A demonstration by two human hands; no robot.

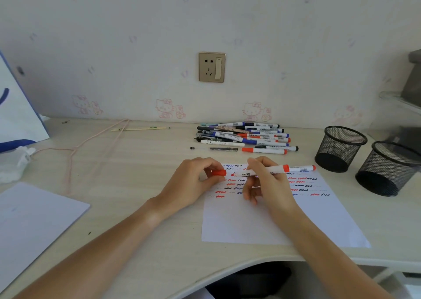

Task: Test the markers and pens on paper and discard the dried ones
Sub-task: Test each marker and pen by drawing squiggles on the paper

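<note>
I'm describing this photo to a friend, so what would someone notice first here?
First the two hands at the middle of the desk: the left hand pinches a red cap, the right hand holds an uncapped red marker over a sheet of paper covered in squiggles. Behind lies a pile of markers, with two mesh cups at the right.

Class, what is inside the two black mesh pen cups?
Both mesh cups look empty: dark bases show through the mesh. The right cup's far side is cut off.
</note>
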